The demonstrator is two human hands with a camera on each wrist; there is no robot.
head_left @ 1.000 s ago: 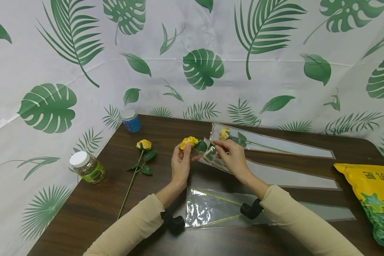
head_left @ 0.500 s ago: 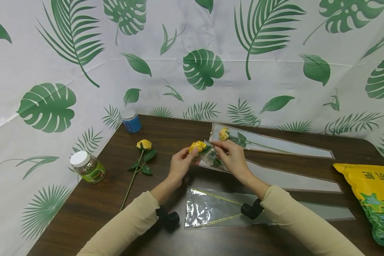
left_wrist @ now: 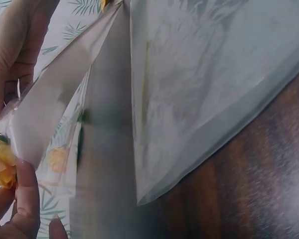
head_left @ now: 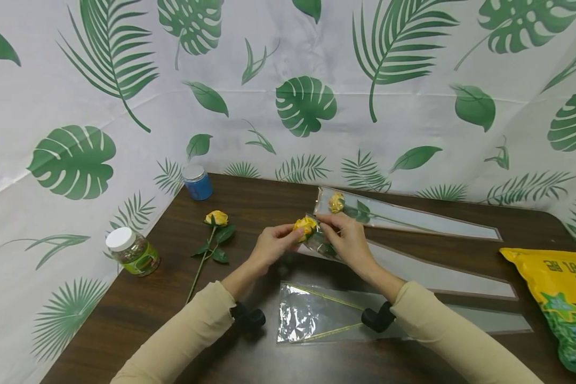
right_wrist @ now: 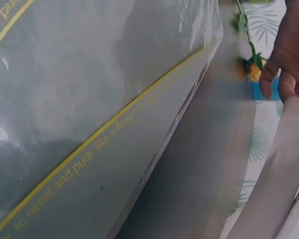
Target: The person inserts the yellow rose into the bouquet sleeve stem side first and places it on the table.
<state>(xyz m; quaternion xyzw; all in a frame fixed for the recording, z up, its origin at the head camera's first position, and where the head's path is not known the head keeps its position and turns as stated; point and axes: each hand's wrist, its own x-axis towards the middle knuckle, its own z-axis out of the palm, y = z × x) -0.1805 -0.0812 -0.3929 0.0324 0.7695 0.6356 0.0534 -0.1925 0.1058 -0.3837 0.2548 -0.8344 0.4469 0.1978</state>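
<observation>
My left hand pinches a yellow rose by its bloom, at the mouth of a long tapering flower sleeve. Across from it, my right hand pinches the sleeve's clear film near the opening. The rose's leaves show through the film, and the bloom is at the sleeve's edge. In the left wrist view the fingers touch both the yellow petals and the sleeve's pale back. From the right wrist, the sleeve hangs from the fingertips.
A flat printed sleeve lies in front. Behind, another sleeve holds a rose. To the left are a loose rose, a white-lidded jar and a blue jar. A yellow bag stands at the right.
The left hand has moved right with the rose, bringing the bloom from outside the sleeve to its mouth. The right hand has stayed nearly in place on the film.
</observation>
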